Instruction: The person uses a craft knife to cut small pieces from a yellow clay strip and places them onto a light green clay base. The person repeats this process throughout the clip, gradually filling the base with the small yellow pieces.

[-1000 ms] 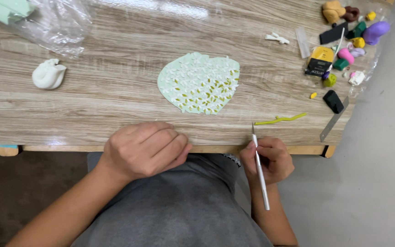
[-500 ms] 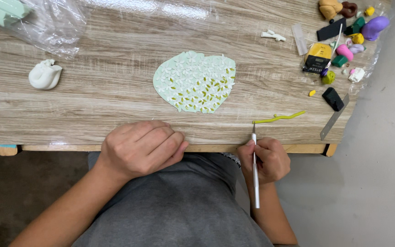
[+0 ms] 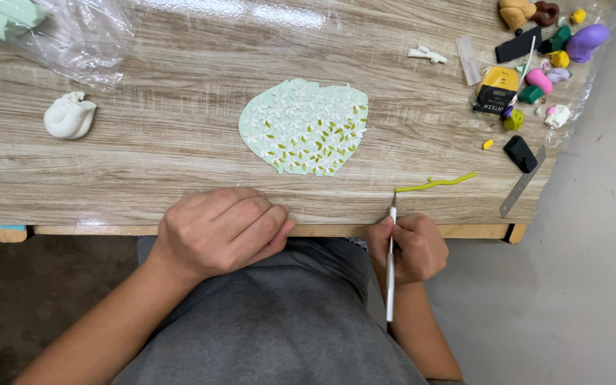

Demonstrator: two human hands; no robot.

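Wood-grain counter (image 3: pixel 144 142) carries a mint clay slab (image 3: pixel 305 127); right hand (image 3: pixel 408 246) fingers pinch a thin white tool (image 3: pixel 391 257), tip meeting a yellow-green clay strand (image 3: pixel 436 183); left hand (image 3: pixel 219 229) rests curled, holding nothing, at the edge.

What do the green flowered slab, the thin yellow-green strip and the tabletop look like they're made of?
The flowered slab looks like soft modelling clay: matte, with uneven hand-cut edges. The yellow-green strip seems the same, a wavy rolled thread. The tabletop shows printed-looking wood grain with a slight sheen, probably laminate.
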